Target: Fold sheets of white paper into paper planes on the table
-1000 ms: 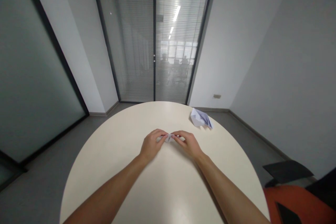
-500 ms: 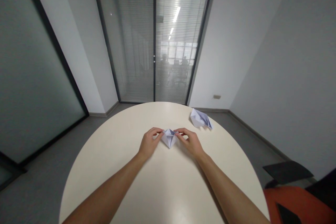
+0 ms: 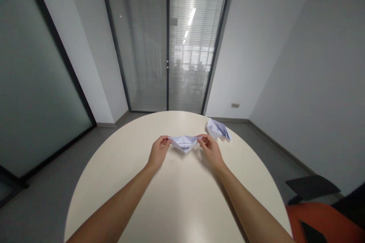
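Note:
Between my hands a folded white paper boat [image 3: 184,143] is stretched wide over the table, its creased hollow facing me. My left hand [image 3: 158,150] pinches its left tip between thumb and fingers. At the opposite tip, my right hand [image 3: 211,149] grips the paper the same way. A second folded white paper piece [image 3: 218,129] lies behind my right hand by the table's far right edge, apart from it.
The round cream table [image 3: 137,197] spans the view below. An orange chair [image 3: 322,218] with black armrests stands at the lower right. Beyond the table is a glass door [image 3: 137,45] with blinds.
My hands have moved apart, each pulling a tip of the paper outward. The paper has opened from a compact diamond into a long, wide boat shape. The other folded piece has stayed put.

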`<state>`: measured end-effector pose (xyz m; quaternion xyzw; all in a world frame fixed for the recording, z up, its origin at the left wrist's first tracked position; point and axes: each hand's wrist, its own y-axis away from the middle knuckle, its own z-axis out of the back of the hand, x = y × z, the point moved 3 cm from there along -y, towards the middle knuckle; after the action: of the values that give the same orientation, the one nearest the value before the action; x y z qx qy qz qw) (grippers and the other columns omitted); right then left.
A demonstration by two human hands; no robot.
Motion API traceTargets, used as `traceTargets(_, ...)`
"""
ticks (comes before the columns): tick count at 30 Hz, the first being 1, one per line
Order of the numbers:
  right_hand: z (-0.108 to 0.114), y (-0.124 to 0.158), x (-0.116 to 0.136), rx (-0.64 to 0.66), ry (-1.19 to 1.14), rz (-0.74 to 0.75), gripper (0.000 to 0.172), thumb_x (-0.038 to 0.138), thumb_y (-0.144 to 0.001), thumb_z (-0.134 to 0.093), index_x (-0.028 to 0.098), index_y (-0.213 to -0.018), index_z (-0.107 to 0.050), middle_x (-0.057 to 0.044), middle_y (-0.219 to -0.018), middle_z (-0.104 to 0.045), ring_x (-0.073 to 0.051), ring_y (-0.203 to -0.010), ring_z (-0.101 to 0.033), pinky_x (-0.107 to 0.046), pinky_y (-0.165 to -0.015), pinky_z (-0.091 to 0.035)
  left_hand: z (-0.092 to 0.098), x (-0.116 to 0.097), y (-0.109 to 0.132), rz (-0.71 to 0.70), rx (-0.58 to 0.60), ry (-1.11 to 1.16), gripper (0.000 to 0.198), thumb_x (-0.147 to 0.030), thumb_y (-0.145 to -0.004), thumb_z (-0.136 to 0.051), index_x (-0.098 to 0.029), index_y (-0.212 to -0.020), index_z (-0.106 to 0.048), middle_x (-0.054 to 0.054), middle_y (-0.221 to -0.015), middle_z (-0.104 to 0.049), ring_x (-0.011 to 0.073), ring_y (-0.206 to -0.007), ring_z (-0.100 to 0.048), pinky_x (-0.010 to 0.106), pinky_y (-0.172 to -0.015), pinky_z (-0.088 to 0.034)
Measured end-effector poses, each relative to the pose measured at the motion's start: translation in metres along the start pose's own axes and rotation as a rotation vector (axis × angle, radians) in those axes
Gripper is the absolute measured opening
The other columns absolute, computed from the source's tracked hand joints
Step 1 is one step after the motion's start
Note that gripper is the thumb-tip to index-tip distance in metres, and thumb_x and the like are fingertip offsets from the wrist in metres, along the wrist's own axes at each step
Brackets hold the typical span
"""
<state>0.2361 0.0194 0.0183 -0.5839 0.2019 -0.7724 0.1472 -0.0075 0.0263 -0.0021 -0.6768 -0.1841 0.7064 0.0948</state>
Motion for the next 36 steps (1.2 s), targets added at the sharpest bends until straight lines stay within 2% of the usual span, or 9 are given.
traceTargets(4,0.002,-0.002,-0.008,-0.055,-0.06,-0.033,0.043,0.06,-0.086,-0.061,0.02,-0.101,-0.062,-0.008,-0.089,-0.068,-0.022,-0.082,-0.064,-0.034,-0.071,-0.054,0.003,0.008,-0.003,0.102,-0.051,0.066,0.04,-0.053,-0.079,-0.067,-0.017,-0.096,-0.065,0.008,-0.091,-0.073,0.0202,-0.084,-0.07,0.03,-0.069,-0.056)
traceTargets(8,0.004,-0.004,-0.014,-0.083,-0.094,-0.063,0.039,0.06,-0.085,-0.06,0.023,-0.095,-0.061,-0.005,-0.084,-0.066,-0.022,-0.08,-0.062,-0.035,-0.069,-0.054,0.006,0.012,-0.005,0.166,-0.08,0.108,0.045,-0.058,-0.077,-0.068,-0.018,-0.095,-0.062,0.008,-0.089,-0.072,0.0197,-0.084,-0.071,0.029,-0.069,-0.056)
traceTargets(13,0.003,-0.004,-0.023,-0.08,-0.031,-0.084,0.034,0.055,-0.086,-0.057,0.022,-0.09,-0.06,-0.004,-0.08,-0.065,-0.021,-0.077,-0.062,-0.036,-0.072,-0.054,0.008,0.011,-0.005,0.163,-0.108,0.105,0.045,-0.059,-0.077,-0.067,-0.018,-0.095,-0.061,0.007,-0.088,-0.071,0.0185,-0.081,-0.07,0.03,-0.07,-0.056)
traceTargets(17,0.004,0.001,-0.015,-0.041,0.193,-0.018,0.03,0.043,-0.09,-0.052,0.02,-0.106,-0.062,-0.009,-0.103,-0.069,-0.024,-0.094,-0.064,-0.043,-0.087,-0.052,0.006,0.005,-0.002,0.072,-0.098,0.02,0.034,-0.05,-0.083,-0.063,-0.018,-0.095,-0.062,0.007,-0.091,-0.071,0.019,-0.086,-0.069,0.03,-0.073,-0.055)
traceTargets(20,0.004,0.005,0.003,-0.006,0.409,0.125,0.044,0.037,-0.088,-0.057,0.021,-0.129,-0.055,-0.013,-0.129,-0.061,-0.03,-0.12,-0.056,-0.05,-0.103,-0.043,0.003,-0.003,0.002,-0.014,-0.081,-0.055,0.026,-0.043,-0.087,-0.06,-0.018,-0.095,-0.063,0.007,-0.094,-0.071,0.019,-0.088,-0.068,0.03,-0.076,-0.055)
traceTargets(24,-0.005,0.011,0.026,0.18,0.53,0.362,0.076,0.038,-0.077,-0.073,0.021,-0.144,-0.043,-0.015,-0.143,-0.052,-0.034,-0.131,-0.047,-0.053,-0.11,-0.036,-0.003,-0.011,0.007,-0.072,-0.02,-0.092,0.023,-0.039,-0.089,-0.058,-0.018,-0.095,-0.066,0.007,-0.095,-0.071,0.0195,-0.091,-0.067,0.03,-0.078,-0.055)
traceTargets(28,-0.013,0.015,0.028,0.298,0.56,0.374,0.089,0.037,-0.07,-0.079,0.021,-0.148,-0.04,-0.016,-0.144,-0.051,-0.035,-0.132,-0.046,-0.055,-0.112,-0.033,-0.008,-0.016,0.011,-0.102,0.048,-0.088,0.022,-0.038,-0.088,-0.06,-0.019,-0.095,-0.068,0.007,-0.097,-0.071,0.0198,-0.093,-0.068,0.031,-0.08,-0.056)
traceTargets(31,-0.014,0.016,0.025,0.319,0.552,0.336,0.085,0.032,-0.073,-0.077,0.022,-0.148,-0.039,-0.014,-0.136,-0.059,-0.033,-0.125,-0.053,-0.055,-0.111,-0.033,-0.01,-0.016,0.013,-0.111,0.079,-0.098,0.02,-0.036,-0.09,-0.059,-0.019,-0.096,-0.068,0.007,-0.098,-0.071,0.0198,-0.093,-0.068,0.031,-0.08,-0.056)
traceTargets(36,-0.012,0.015,0.022,0.295,0.528,0.321,0.067,0.026,-0.081,-0.07,0.025,-0.143,-0.044,-0.009,-0.121,-0.068,-0.027,-0.11,-0.062,-0.046,-0.1,-0.045,-0.008,-0.018,0.013,-0.119,0.065,-0.145,0.019,-0.035,-0.091,-0.057,-0.019,-0.095,-0.067,0.007,-0.099,-0.072,0.0204,-0.095,-0.068,0.032,-0.081,-0.055)
